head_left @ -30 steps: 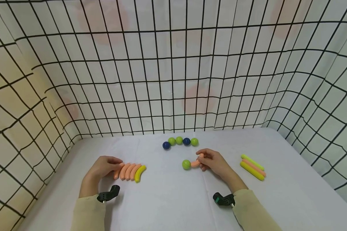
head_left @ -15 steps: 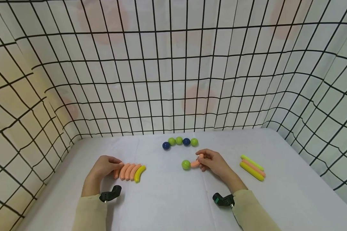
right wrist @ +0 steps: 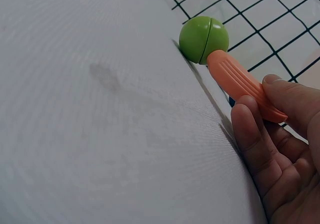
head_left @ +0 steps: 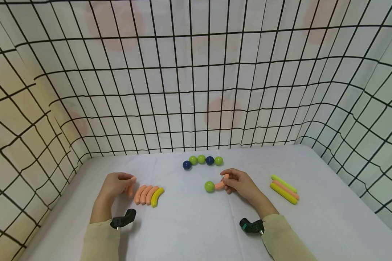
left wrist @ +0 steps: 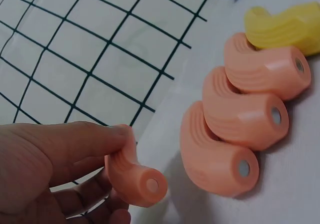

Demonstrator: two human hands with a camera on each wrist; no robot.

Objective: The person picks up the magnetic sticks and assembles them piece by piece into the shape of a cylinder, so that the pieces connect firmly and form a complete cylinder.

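My left hand (head_left: 113, 185) pinches a curved orange magnetic rod (left wrist: 132, 179) between thumb and fingers, just left of a row on the white table. That row has three curved orange rods (left wrist: 220, 151) and a curved yellow rod (left wrist: 282, 29) at its right end; silvery discs show in the orange ends. My right hand (head_left: 243, 184) grips another curved orange rod (right wrist: 237, 77) by one end. Its other end touches a green ball (right wrist: 202, 40), which has a seam round it. The fingers hide part of each held rod.
Behind the hands, green balls (head_left: 201, 159) and dark blue balls (head_left: 187, 165) sit in a loose line. Straight rods in light green (head_left: 284, 183), orange (head_left: 285, 189) and yellow (head_left: 283, 193) lie together at the right. A white cloth with black grid lines (head_left: 196, 79) surrounds the table (head_left: 189, 232).
My left hand has drawn the leftmost orange rod away from the row, up and to the left, leaving a gap. The right hand keeps its hold on the rod with the green ball.
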